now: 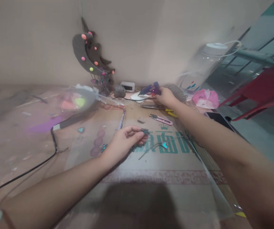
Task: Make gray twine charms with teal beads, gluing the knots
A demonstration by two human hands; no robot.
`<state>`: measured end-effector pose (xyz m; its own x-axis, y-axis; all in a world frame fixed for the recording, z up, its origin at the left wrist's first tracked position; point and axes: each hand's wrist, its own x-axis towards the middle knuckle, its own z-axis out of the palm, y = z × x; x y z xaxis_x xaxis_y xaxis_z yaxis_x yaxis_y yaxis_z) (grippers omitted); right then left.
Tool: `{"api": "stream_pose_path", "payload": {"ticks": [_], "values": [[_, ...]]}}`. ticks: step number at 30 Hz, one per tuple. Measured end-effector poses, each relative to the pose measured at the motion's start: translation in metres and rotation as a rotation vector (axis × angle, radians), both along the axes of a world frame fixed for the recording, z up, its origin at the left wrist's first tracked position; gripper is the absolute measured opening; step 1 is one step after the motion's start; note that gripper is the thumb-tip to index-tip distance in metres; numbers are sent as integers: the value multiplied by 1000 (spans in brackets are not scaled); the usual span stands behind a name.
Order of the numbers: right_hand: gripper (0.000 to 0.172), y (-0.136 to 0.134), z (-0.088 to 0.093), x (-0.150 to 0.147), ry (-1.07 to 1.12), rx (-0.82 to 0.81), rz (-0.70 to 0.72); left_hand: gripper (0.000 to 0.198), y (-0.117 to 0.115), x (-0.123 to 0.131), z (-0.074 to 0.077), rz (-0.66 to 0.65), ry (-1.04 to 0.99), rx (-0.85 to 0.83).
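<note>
My left hand (pixel 127 140) is closed in a pinch on a small dark grey-green craft piece (pixel 145 131), held just above a cardboard sheet (pixel 165 171) with green print. My right hand (pixel 166 97) reaches far forward and grips a blue and purple glue gun (pixel 151 89) with a red light, its nozzle pointing left over a white pad (pixel 138 96). A thin wire with a teal heart (pixel 164 145) lies on the cardboard just right of my left hand.
Pink-handled snips (pixel 162 120), tweezers (pixel 151 107), a pen (pixel 122 120), round purple pieces (pixel 98 142) and a black cable (pixel 32 165) lie around. A dark crescent decoration with coloured pompoms (pixel 89 54) leans on the wall. A red chair (pixel 265 92) and phone (pixel 219 118) are at right.
</note>
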<state>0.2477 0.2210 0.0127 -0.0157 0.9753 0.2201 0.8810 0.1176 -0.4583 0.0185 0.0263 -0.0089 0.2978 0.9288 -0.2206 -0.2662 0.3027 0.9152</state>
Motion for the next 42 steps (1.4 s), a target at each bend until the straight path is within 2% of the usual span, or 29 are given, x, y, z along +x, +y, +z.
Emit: {"api": "stream_pose_path", "payload": {"ticks": [5, 9, 11, 15, 19, 22, 27, 33, 38, 42], "values": [[45, -21, 21, 13, 4, 67, -40, 36, 0, 0, -2, -19, 22, 34], [34, -61, 37, 27, 166, 106, -43, 30, -1, 0, -3, -26, 90, 94], [23, -89, 43, 31, 254, 78, 2, 27, -2, 0, -1, -26, 134, 127], [20, -145, 46, 35, 416, -71, 197, 21, -4, -2, 2, -14, 208, 201], [17, -179, 39, 37, 522, -164, 341, 19, -5, -3, 3, -22, 205, 230], [22, -184, 33, 39, 478, -238, 405, 18, -5, -4, 3, -20, 243, 263], [30, -181, 27, 41, 302, -188, 462, 17, -4, -4, 2, -15, 262, 267], [28, -188, 21, 37, 336, -153, 410, 18, -5, -3, 4, -19, 264, 245], [27, -190, 12, 39, 300, -97, 290, 17, -6, -2, 6, -8, 259, 224], [24, -190, 10, 38, 311, -71, 306, 16, -5, -2, 4, -14, 263, 225]]}}
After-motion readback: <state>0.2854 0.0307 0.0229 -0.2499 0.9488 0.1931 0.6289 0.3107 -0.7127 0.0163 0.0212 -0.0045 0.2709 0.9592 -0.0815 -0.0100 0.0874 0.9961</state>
